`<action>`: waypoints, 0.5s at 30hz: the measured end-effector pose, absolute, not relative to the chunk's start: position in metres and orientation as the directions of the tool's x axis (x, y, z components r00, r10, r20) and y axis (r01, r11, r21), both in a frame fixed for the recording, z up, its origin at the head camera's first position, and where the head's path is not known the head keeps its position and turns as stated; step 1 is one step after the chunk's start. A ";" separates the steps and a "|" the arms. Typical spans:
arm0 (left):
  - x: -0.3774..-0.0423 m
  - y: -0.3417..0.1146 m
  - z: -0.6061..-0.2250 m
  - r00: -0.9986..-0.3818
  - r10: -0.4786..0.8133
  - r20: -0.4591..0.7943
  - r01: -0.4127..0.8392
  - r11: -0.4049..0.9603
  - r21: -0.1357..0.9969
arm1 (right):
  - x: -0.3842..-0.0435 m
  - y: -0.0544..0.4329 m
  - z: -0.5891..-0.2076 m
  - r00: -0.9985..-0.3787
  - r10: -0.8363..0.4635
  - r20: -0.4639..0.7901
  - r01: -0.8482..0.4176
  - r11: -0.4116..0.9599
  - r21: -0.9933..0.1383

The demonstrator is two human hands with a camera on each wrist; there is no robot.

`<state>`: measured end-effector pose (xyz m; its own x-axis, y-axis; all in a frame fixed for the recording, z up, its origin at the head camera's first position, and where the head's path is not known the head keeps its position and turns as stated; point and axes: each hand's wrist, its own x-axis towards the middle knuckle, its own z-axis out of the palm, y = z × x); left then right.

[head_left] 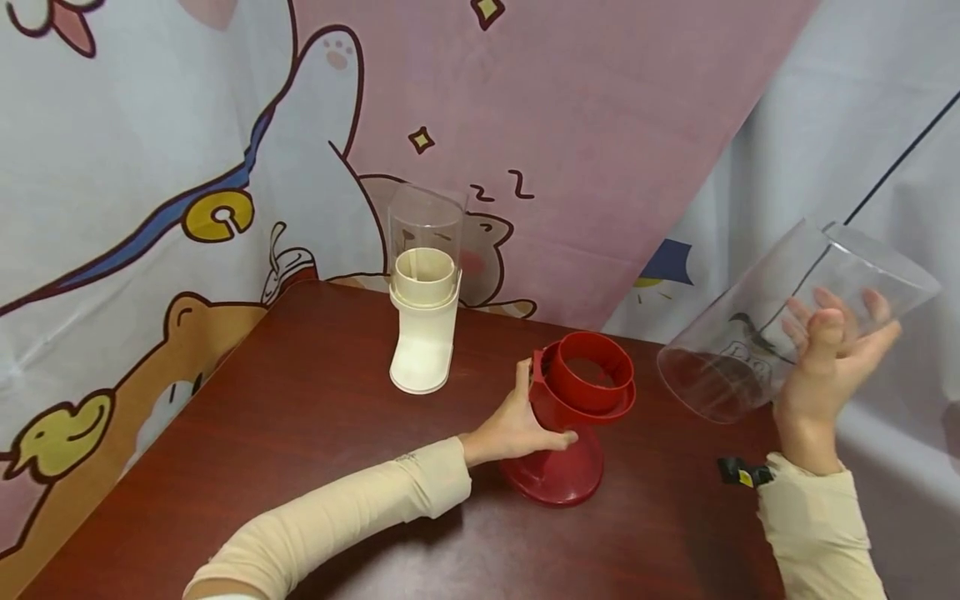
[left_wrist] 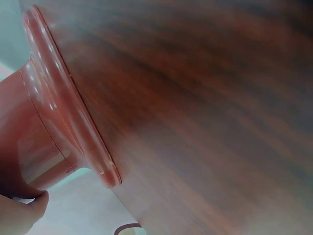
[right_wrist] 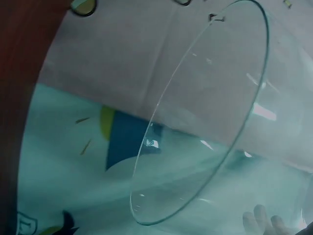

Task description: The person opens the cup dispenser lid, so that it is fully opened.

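My left hand (head_left: pixel 517 425) grips the side of a red pedestal base (head_left: pixel 558 467), thumb toward me. This base has a wide round foot, a narrower neck and a double-ringed round collar on top. In the left wrist view, the foot (left_wrist: pixel 73 98) meets the wooden table, and my thumb shows low at the left. Off to the right, my right hand (head_left: pixel 825 375) holds a clear cylinder (head_left: pixel 750 325) raised and tilted, its lower end leaning toward the red base. Some of its fingers show through the clear wall. The cylinder's round rim (right_wrist: pixel 227 156) fills much of the right wrist view.
A cream stand (head_left: pixel 423 346) with a clear tube (head_left: pixel 427 208) around its top ring is near the table's back edge. Dark reddish wood forms the tabletop (head_left: pixel 337 433). Cartoon-printed cloth (head_left: pixel 562 167) hangs behind it and to the sides.
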<state>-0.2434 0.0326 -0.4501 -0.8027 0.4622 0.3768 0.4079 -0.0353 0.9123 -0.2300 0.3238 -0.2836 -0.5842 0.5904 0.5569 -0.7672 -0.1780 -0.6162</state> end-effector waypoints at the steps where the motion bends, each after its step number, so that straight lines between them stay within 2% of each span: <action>1: -0.244 0.033 -0.450 -0.801 0.463 0.379 0.411 -0.035 0.911 | -0.232 0.327 -0.286 -0.576 0.601 0.554 -0.771 -0.176 -0.612; 15: -0.243 0.032 -0.450 -0.804 0.467 0.369 0.403 -0.029 0.915 | -0.258 0.362 -0.319 -0.477 0.660 0.580 -0.793 -0.039 -0.608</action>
<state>-0.2432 0.0319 -0.4495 -0.8037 0.4668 0.3690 0.4032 -0.0289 0.9147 -0.2585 0.3621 -0.3191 -0.4772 0.6600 0.5802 -0.7932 -0.0392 -0.6077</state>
